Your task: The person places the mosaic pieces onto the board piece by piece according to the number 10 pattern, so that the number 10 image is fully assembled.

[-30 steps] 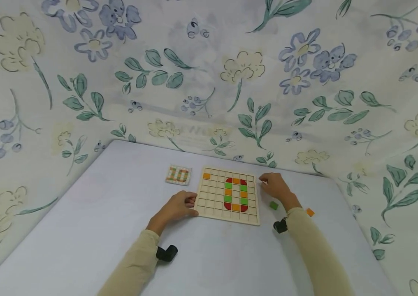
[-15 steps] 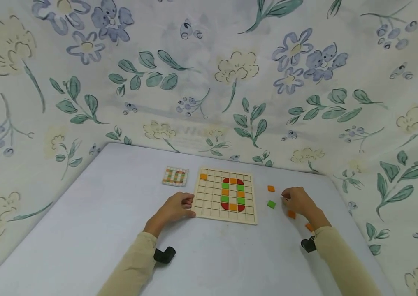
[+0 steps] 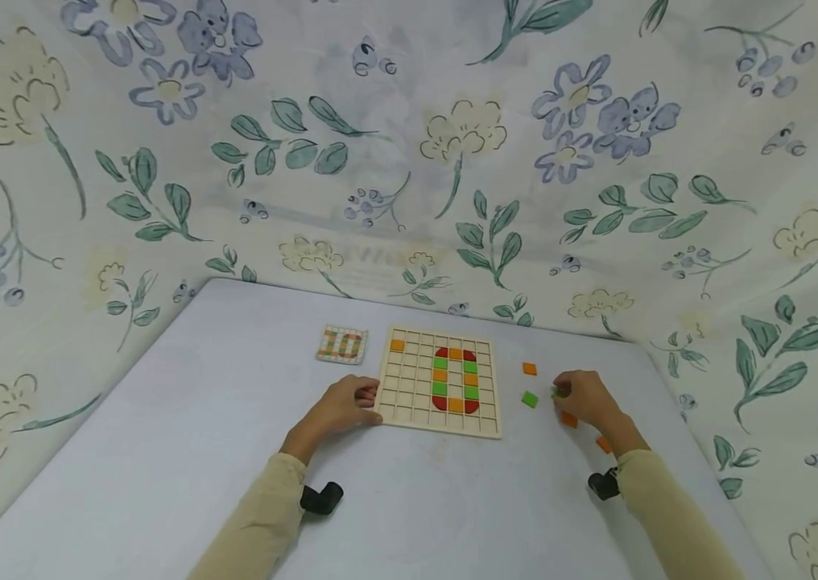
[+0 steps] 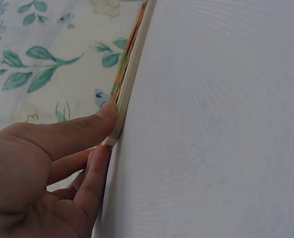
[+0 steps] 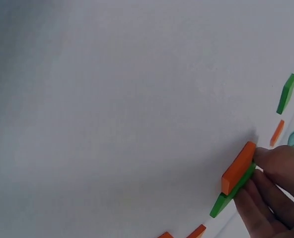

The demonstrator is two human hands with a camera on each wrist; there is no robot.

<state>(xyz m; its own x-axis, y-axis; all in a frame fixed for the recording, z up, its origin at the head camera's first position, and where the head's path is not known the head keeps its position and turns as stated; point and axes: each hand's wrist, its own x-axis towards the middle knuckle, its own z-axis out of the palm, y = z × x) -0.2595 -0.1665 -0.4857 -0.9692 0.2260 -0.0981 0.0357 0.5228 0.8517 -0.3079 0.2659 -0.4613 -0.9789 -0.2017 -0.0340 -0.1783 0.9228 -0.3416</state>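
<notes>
A wooden grid board [image 3: 409, 395] lies flat on the table, with red, green and orange pieces forming an oval ring on it. One orange tile [image 3: 398, 345] sits near its upper left corner. My left hand [image 3: 341, 404] grips the board's left edge, thumb on top and fingers below the rim in the left wrist view. To the right of the board, my right hand [image 3: 588, 399] pinches a green tile [image 5: 233, 192] between thumb and fingers. An orange tile [image 5: 239, 167] is right beside that green one; I cannot tell whether the two touch.
A small pattern card [image 3: 341, 345] lies left of the board. Between board and right hand are a loose green tile [image 3: 529, 399] and an orange tile [image 3: 529, 368]. Another orange tile [image 3: 603, 445] lies by the right wrist. A floral cloth [image 3: 394, 177] rises behind the table.
My right hand has moved right, from the board's right edge to the loose tiles. A green tile now shows at its fingertips. The left hand stays at the board's edge.
</notes>
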